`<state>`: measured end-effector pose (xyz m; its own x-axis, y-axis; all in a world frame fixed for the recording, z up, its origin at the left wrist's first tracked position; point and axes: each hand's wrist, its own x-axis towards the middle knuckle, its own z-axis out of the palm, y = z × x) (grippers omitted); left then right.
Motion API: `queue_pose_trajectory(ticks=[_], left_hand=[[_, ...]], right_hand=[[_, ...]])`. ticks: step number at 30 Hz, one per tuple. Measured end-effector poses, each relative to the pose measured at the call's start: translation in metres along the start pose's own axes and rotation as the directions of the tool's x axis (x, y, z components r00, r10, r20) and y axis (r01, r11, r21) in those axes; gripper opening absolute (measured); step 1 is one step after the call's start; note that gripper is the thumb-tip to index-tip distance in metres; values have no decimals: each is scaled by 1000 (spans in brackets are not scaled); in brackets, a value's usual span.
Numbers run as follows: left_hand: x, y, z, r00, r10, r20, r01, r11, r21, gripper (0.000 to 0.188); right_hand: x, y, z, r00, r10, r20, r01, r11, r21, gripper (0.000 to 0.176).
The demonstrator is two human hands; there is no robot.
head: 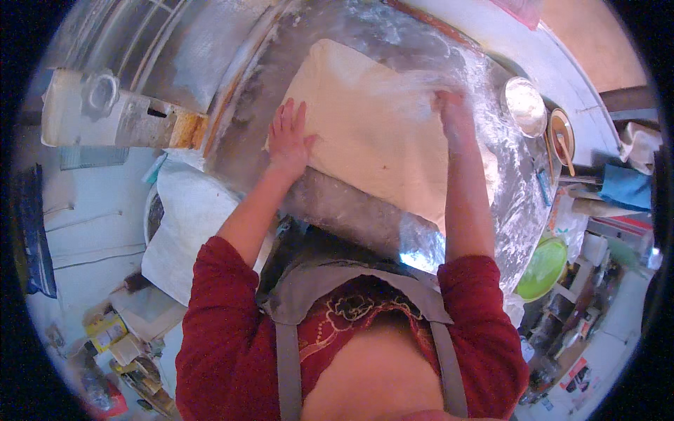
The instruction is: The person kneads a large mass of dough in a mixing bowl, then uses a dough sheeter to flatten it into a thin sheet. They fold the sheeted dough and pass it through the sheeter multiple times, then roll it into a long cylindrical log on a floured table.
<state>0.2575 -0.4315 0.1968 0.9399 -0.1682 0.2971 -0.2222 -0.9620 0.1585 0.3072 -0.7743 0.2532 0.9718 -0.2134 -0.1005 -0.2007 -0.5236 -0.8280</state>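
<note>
A wide, flat sheet of pale dough (368, 126) lies on a flour-dusted metal worktop (347, 202). My left hand (288, 134) rests on the sheet's left edge, palm down, with its fingers apart. Over the sheet's right part is my right hand (452, 108), blurred, its fingers curled inward; whether it grips the dough's edge or anything else cannot be made out. White flour streaks lie around and beyond the right hand.
At the right edge of the worktop stand a metal bowl with flour (524, 107) and a smaller bowl (561, 134) with a wooden-handled tool. A green basin (542, 268) is lower right. White cloth (192, 221) covers a round container at left, below a metal machine part (126, 118).
</note>
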Motion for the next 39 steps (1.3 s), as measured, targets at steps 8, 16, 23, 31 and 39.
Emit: queue_pose_trajectory(ticks=[8,16,23,31,39], left_hand=[[25,-52,14,998,-51,24,55,962,-268,44],[53,-99,38,959,-283,-13,262,905,-336,30],[81,-84,43,963,166,210,-252,828,501,42],[123,-40,-31,699,-74,711,659,452,-601,51],[63,104,-15,629,479,612,220,645,-731,58]], right_hand=[[-102,25,-72,985,161,-65,-173,929,-327,32],[-101,-15,87,919,-393,24,325,724,-609,69],[-101,3,214,764,-620,179,582,543,-606,66],[-219,165,6,822,-327,-466,-143,674,-725,51],[-207,105,-34,832,475,-287,-232,768,597,84]])
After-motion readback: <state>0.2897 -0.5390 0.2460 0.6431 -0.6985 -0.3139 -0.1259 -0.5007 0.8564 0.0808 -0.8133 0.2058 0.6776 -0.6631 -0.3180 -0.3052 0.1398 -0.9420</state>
